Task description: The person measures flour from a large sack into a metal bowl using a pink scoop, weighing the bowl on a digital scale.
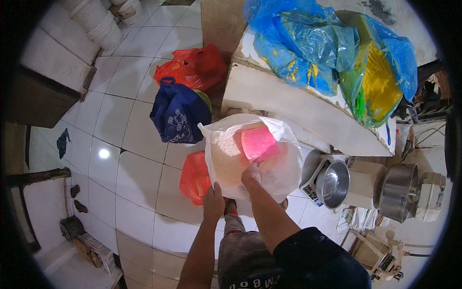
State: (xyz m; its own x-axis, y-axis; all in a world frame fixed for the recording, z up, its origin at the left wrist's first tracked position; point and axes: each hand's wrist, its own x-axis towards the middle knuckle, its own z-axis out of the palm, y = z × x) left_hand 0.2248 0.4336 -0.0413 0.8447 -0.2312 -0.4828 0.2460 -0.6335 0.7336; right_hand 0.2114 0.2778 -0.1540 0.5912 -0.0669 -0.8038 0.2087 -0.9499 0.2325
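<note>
A large white plastic sack (pixel 288 176) stands open in front of me, with pale flour-like powder (pixel 224 147) inside. My left hand (pixel 213 203) is closed on the sack's near left rim. Inside the sack, my right hand (pixel 250 176) is closed around the handle of a pink plastic scoop (pixel 260 143). The scoop lies against the powder, and a whitish haze blurs the area around it. How full the scoop is, I cannot tell. My right hand's fingertips are partly hidden.
Beside the sack sit a dark blue tote bag (pixel 179 115) and red plastic bags (pixel 196 65). A white counter (pixel 279 103) carries blue plastic bags (pixel 308 38) smeared yellow. To the right, a metal bowl (pixel 333 184) rests on a scale (pixel 312 193), near a mixer bowl (pixel 399 192).
</note>
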